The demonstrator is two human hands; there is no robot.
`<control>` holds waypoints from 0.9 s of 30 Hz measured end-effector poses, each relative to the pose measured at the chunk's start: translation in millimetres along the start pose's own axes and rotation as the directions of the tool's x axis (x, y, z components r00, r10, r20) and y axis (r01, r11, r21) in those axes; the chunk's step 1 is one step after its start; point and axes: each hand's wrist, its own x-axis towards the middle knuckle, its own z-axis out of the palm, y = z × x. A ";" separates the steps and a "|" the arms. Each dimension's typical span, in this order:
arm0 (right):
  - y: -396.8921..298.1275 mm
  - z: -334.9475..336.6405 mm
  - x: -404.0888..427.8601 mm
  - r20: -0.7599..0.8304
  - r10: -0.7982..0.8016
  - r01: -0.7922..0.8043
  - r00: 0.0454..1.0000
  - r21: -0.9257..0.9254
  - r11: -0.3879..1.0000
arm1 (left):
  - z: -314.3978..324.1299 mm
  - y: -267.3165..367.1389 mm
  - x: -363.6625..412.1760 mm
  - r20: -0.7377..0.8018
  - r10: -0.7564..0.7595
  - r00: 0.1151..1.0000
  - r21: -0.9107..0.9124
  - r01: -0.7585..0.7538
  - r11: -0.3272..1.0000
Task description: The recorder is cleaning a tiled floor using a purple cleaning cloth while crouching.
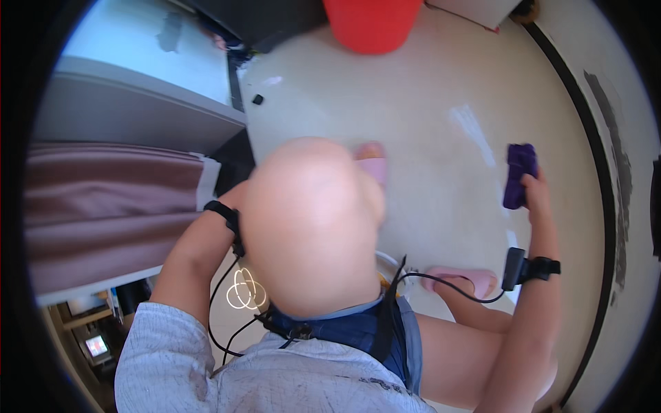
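Observation:
My right hand (pixel 537 192) grips a folded purple cloth (pixel 517 175), its thumb lying across the near side. The cloth is out to the right, over the pale floor (pixel 434 155). A black strap with a small box (pixel 514 269) circles my right forearm, and a cable runs from it. My left hand is hidden behind my raised knee (pixel 310 191); only the forearm with its black wrist strap (pixel 227 222) shows. Pink slippers (pixel 374 168) are on my feet.
A red bucket-like container (pixel 374 23) stands ahead. A small black object (pixel 257 99) lies on the floor. To the left are mauve satin-like fabric (pixel 113 191) and a grey panel (pixel 139 108). A wall with a black baseboard (pixel 583 124) curves along the right.

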 end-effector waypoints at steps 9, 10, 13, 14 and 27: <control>47.7 178.5 -105.2 0.797 -0.147 0.791 0.585 -0.522 0.319 | -39.4 62.8 35.8 -0.054 -0.165 0.985 0.240 0.173 0.955; 64.0 193.3 -119.0 0.864 -0.097 0.851 0.494 -0.457 0.260 | -40.1 68.9 34.2 -0.043 -0.213 0.976 0.220 0.217 0.951; 75.2 188.4 -102.6 0.873 -0.086 0.863 0.481 -0.454 0.222 | -17.8 97.6 12.3 0.155 -0.155 0.976 0.227 0.117 0.967; 74.5 175.3 -87.0 0.836 -0.090 0.832 0.541 -0.517 0.200 | -9.5 112.0 0.1 0.231 -0.109 0.967 0.219 0.057 0.974; 4.7 133.5 -26.8 0.694 -0.119 0.675 0.710 -0.624 0.393 | -2.1 40.2 35.6 -0.096 -0.397 0.913 0.352 0.404 0.844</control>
